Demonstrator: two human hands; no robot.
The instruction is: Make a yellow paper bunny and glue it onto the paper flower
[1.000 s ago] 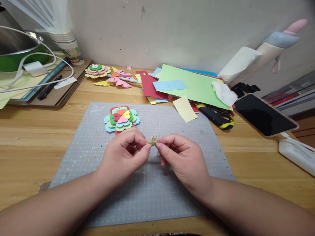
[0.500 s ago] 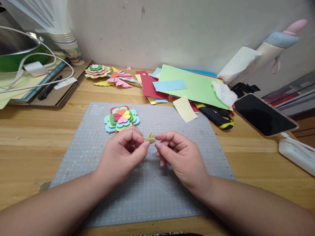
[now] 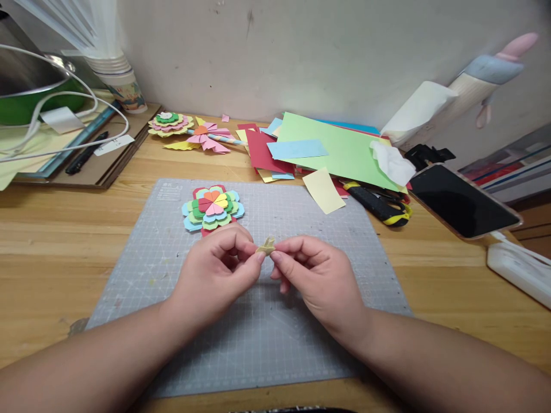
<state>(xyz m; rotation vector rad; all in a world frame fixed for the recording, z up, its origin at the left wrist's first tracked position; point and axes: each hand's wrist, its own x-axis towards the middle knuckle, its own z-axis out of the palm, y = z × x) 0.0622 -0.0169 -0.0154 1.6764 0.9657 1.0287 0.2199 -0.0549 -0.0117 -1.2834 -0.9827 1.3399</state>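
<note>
A tiny folded piece of pale yellow paper [image 3: 266, 246] is pinched between both hands above the grey cutting mat [image 3: 267, 338]. My left hand [image 3: 213, 275] grips its left end with thumb and forefinger. My right hand [image 3: 318, 278] pinches its right end, the other fingers curled under. Just beyond the hands a layered paper flower [image 3: 212, 207] in several colours lies flat on the mat.
Sheets of coloured paper [image 3: 340, 149] are piled at the back, with a loose yellow slip [image 3: 323, 190], black-and-yellow scissors [image 3: 381, 206] and a phone [image 3: 462, 201] to the right. More paper flowers [image 3: 172, 123] lie near paper cups [image 3: 123, 86]; cables, a pen and a green bowl sit far left.
The hands spread slightly apart half a second ago, then closed back together on the paper piece. Everything else on the desk stays where it was.
</note>
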